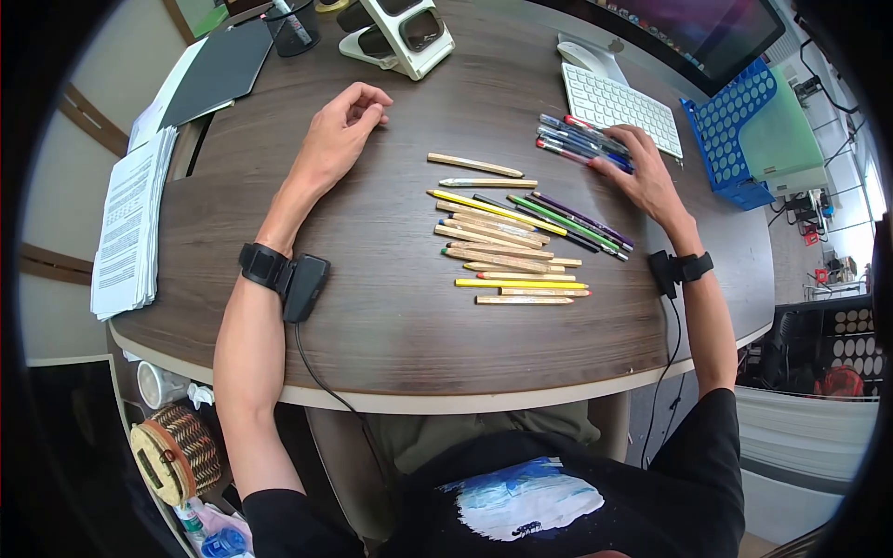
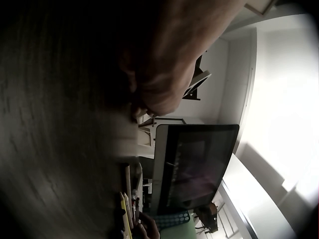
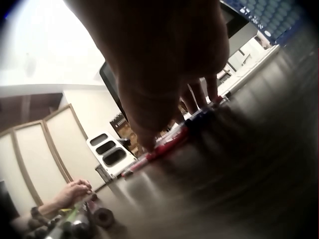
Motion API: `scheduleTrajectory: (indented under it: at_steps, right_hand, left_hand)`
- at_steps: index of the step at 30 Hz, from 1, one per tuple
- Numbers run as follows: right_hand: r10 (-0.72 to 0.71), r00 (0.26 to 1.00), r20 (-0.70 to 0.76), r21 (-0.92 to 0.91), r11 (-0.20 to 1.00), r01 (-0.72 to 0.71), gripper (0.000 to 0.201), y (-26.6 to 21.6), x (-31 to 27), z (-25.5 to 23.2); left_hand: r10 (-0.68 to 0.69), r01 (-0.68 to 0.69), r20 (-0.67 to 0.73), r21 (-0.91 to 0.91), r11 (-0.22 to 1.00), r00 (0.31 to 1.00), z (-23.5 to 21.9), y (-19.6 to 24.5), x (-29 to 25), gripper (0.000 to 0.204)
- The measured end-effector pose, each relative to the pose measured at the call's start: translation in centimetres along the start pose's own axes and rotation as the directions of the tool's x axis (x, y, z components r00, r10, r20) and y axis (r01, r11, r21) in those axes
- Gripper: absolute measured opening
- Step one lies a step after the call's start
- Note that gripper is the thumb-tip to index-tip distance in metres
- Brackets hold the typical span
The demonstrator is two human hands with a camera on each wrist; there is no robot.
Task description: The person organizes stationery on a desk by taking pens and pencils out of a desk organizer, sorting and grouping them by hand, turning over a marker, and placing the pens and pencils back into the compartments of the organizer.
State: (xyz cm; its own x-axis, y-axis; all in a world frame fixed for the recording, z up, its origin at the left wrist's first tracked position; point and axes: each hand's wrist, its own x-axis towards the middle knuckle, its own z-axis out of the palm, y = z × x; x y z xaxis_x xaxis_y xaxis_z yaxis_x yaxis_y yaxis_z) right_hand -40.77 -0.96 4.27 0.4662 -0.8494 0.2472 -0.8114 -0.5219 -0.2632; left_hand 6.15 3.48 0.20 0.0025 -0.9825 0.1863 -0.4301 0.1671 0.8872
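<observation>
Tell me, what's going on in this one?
Someone's right hand has its fingers around a bunch of pens near the keyboard. The left hand is loosely curled and holds nothing. Between the forearms, pencils lie roughly side by side on the desk, yellow and green ones among them, with the pens in a separate group.

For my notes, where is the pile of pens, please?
In the head view, the pile of pens lies upper right, partly under the right hand, beside the keyboard.
</observation>
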Motion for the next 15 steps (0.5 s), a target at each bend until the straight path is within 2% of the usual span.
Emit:
scheduleTrajectory:
  at_steps: [2,3,4,6,10,12,13,14,15]
  right_hand:
    - [0.022,1.000,-0.022,-0.076,0.997,-0.023,0.071,-0.9,0.0,0.8]
    - [0.056,0.998,0.021,-0.065,0.996,-0.055,0.077,-1.1,0.1,0.7]
    - [0.058,0.998,0.023,-0.068,0.996,-0.056,0.077,-1.7,0.1,0.5]
    - [0.090,0.987,0.132,-0.018,0.996,-0.089,0.076,-2.9,0.2,-0.1]
    - [0.038,0.984,0.177,-0.026,0.999,-0.034,0.068,-3.0,1.1,-1.4]
    - [0.236,0.892,0.387,0.013,0.965,-0.261,0.065,-5.1,1.9,-3.1]
    - [0.285,0.861,0.421,0.016,0.947,-0.321,0.063,-5.4,2.2,-3.3]
    - [0.285,0.861,0.421,0.013,0.947,-0.320,0.063,-4.6,2.2,-2.9]
    - [0.175,0.907,0.384,-0.054,0.984,-0.167,0.062,-3.1,2.2,-2.1]
  left_hand:
    - [-0.007,0.007,0.000,0.005,1.000,1.000,-0.2,-0.3,-0.1,0.021]
    - [0.002,-0.002,0.002,-0.002,1.000,1.000,-0.1,-0.5,0.1,0.020]
    - [0.012,-0.012,0.005,-0.011,1.000,1.000,0.0,-0.6,0.2,0.020]
    - [0.007,-0.007,0.009,-0.014,1.000,1.000,0.1,-0.7,0.2,0.020]
    - [0.019,-0.019,0.011,-0.019,1.000,1.000,0.0,-0.7,0.1,0.021]
    - [0.014,-0.014,0.010,-0.017,1.000,1.000,0.0,-0.8,0.2,0.021]
    - [0.009,-0.009,0.006,-0.013,1.000,1.000,0.1,-0.9,0.3,0.021]
    - [0.010,-0.010,0.006,-0.015,1.000,1.000,0.1,-0.8,0.3,0.021]
    - [0.015,-0.015,0.006,-0.004,1.000,1.000,0.1,-0.8,0.3,0.022]
